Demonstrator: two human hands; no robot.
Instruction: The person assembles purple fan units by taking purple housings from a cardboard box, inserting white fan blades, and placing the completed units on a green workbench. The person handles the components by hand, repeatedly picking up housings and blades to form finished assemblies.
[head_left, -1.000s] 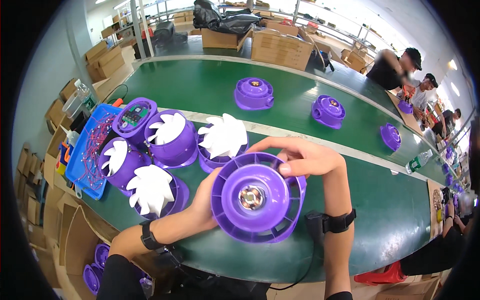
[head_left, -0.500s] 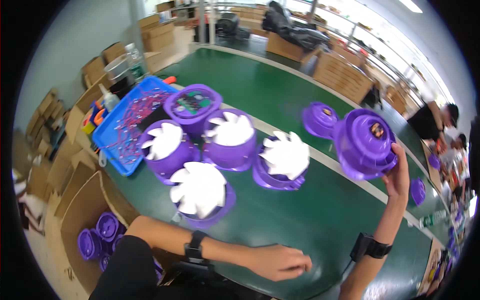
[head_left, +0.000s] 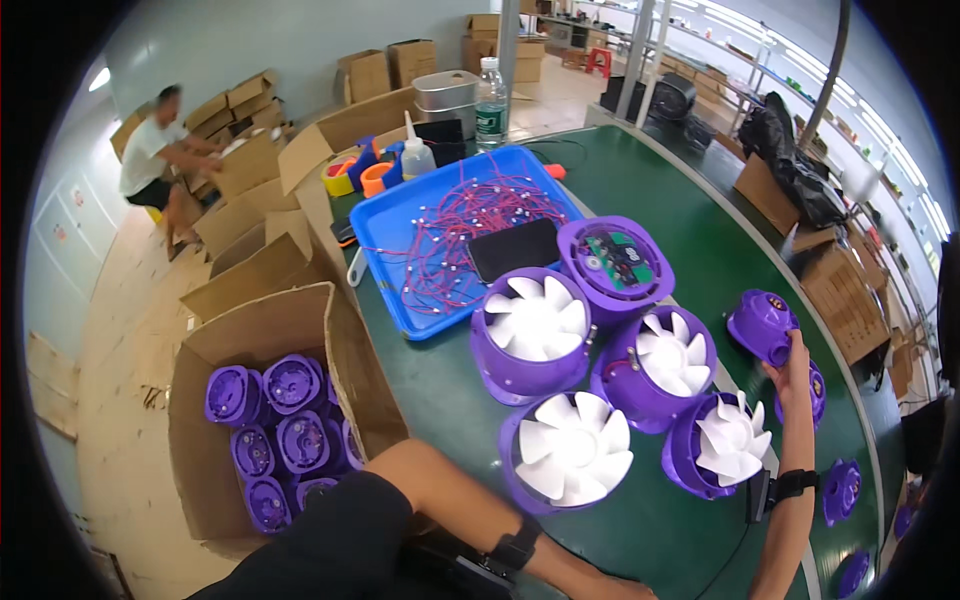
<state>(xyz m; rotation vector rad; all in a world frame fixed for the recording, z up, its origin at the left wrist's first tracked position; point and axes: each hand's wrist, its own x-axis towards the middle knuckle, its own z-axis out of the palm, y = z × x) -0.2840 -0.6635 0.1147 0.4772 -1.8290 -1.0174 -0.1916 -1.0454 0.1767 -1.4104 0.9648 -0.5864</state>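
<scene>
My right hand (head_left: 789, 372) reaches out at the right, fingers closed on the lower edge of a purple fan housing (head_left: 762, 322). Another purple housing (head_left: 816, 396) sits just beside that wrist, partly behind it. Only the back of my left hand (head_left: 622, 588) shows at the lower edge, its fingers out of the picture. Nearer me stand several purple housings with white fan wheels, one (head_left: 575, 450) in front and one (head_left: 730, 440) close to my right forearm. Behind them a purple housing (head_left: 615, 262) has a green circuit board in its open top.
A blue tray (head_left: 400, 318) holds red wires and a dark phone-like slab (head_left: 516, 248). At the left, a cardboard box (head_left: 240, 318) contains several purple housings. A bottle (head_left: 490, 105), tape rolls (head_left: 375, 178) and more boxes stand behind. A person (head_left: 160, 160) bends over cartons far left.
The view has swung left, bringing the box and a person into sight. My right hand has carried the purple fan housing farther away and lower. My left hand has dropped toward the lower edge.
</scene>
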